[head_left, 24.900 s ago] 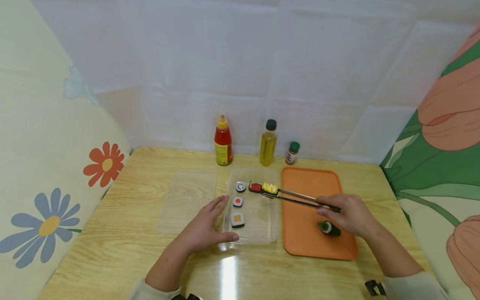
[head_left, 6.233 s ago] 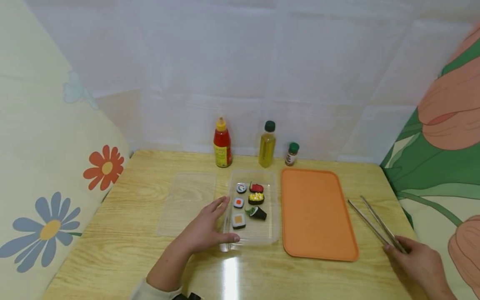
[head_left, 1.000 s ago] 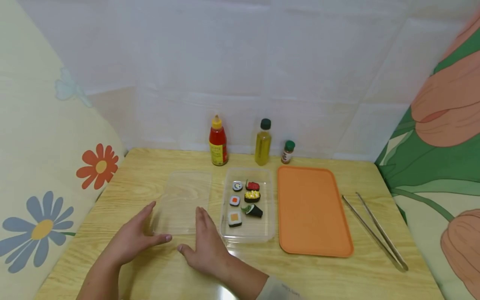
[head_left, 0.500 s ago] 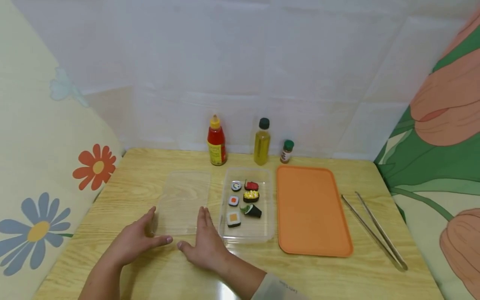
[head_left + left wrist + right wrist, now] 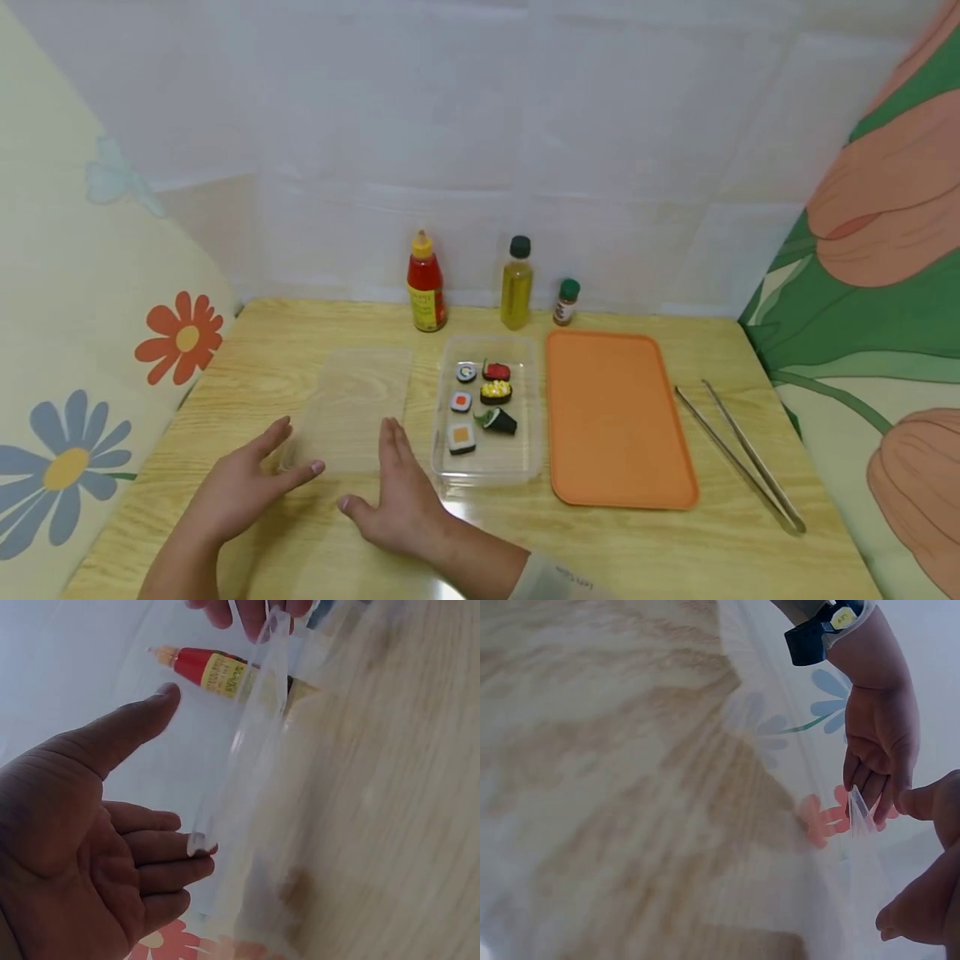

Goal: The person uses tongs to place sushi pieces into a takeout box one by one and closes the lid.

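A clear plastic lid (image 5: 356, 408) lies between my two hands on the table's left side. My left hand (image 5: 240, 492) is at its near left corner, fingers straight, and in the left wrist view the fingertips touch the rim of the lid (image 5: 240, 757). My right hand (image 5: 405, 500) is at the near right side, fingers straight and thumb apart. The lid looks slightly raised off the wood in the left wrist view. Beside my right hand stands a clear plastic container (image 5: 527, 462) holding several sushi pieces, among them a corn-topped one (image 5: 496, 392) and a hand roll (image 5: 498, 420).
An orange tray (image 5: 622, 417) lies right of the container, and metal tongs (image 5: 746, 458) lie beyond it. Along the back stand a red sauce bottle (image 5: 427, 287), an oil bottle (image 5: 516, 287) and a small green-capped jar (image 5: 566, 304).
Since the earliest frames the hand roll and corn sushi have entered the container, and the tongs have been put down. Both hands have come to the lid, which has just shifted slightly left.
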{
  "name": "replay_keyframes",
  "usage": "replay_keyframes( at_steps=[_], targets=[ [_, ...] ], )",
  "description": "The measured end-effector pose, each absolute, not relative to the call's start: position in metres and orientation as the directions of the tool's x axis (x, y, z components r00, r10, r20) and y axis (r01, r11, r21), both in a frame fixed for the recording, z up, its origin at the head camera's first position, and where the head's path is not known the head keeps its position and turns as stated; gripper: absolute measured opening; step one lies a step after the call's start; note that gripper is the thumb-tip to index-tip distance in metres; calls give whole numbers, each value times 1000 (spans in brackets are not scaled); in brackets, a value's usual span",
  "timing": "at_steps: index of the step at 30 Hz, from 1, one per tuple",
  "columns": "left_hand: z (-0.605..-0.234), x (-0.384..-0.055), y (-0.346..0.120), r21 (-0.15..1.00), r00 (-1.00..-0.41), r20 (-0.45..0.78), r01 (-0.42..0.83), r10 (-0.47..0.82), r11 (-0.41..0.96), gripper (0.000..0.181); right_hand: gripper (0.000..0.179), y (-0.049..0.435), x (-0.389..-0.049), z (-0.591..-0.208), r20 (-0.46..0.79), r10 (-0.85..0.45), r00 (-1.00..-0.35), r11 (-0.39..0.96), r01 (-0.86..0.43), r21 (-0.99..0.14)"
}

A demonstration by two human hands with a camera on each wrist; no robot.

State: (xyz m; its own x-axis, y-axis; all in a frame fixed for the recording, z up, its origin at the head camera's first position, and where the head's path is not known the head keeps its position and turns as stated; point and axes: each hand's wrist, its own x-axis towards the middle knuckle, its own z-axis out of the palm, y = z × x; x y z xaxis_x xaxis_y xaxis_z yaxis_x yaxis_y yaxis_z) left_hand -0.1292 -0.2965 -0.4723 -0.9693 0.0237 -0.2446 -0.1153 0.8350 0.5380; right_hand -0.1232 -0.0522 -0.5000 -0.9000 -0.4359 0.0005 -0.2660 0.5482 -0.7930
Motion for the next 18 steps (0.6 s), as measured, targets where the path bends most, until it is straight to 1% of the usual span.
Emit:
replay_keyframes(
  at_steps=[4, 9, 15, 18],
  targets=[
    [-466, -125, -303, 566, -974, -227, -132, 0, 814, 98, 100, -48, -123, -491, 51, -443, -895, 530, -308, -790],
    [-454, -120, -304, 625, -982, -184, -144, -35, 767, 90, 96, -39, -124, -480, 114, -438, -892, 481, -340, -808],
    [-441, -119, -294, 675, -993, -68, -115, -94, 729, 82, 89, -26, -127, -472, 220, -397, -891, 403, -385, -830],
    [-437, -119, -286, 691, -987, -19, -128, -159, 711, 77, 88, -19, -129, -470, 256, -367, -894, 376, -394, -839]
  ],
)
